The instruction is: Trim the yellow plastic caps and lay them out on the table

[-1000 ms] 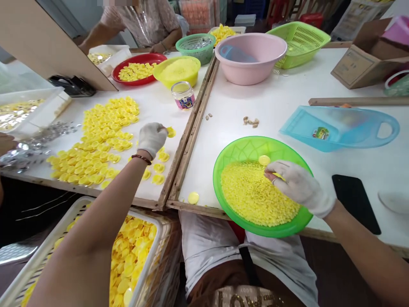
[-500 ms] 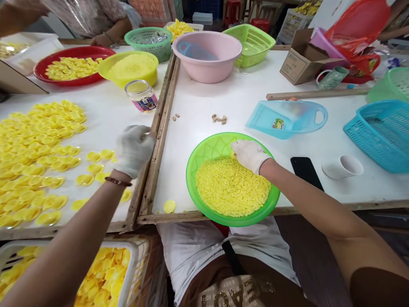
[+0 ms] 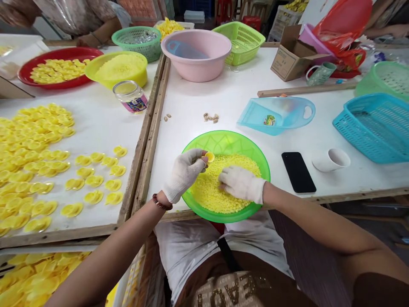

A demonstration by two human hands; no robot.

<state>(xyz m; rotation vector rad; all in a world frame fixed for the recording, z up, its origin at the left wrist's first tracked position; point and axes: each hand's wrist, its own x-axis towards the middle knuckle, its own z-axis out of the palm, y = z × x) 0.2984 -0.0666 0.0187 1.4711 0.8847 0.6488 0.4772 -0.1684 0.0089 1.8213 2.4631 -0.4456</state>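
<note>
A green bowl [image 3: 225, 138] at the table's front edge is filled with small yellow pellets [image 3: 233, 204]. Over its left side my left hand [image 3: 187, 172], in a white glove, pinches a small round yellow plastic cap [image 3: 210, 157] between thumb and fingers. My right hand [image 3: 241, 183], also gloved, rests on the pellets with its fingers curled down into them. Whatever those fingertips hold is hidden. On the neighbouring table to the left lie many yellow plastic pieces [image 3: 35, 140], the nearest ones set out in loose rows.
A wooden ledge [image 3: 148, 140] divides the two tables. Right of the bowl are a black phone [image 3: 298, 172], a white cup [image 3: 332, 160], a blue scoop [image 3: 276, 115] and a blue basket [image 3: 373, 128]. Behind stand a pink basin [image 3: 196, 64] and a glass jar [image 3: 130, 96]. Another person sits at far left.
My left hand has come right from the wooden ledge to above the bowl, now with a yellow cap. The yellow disc near the table's front edge is gone from there. My right hand sits lower.
</note>
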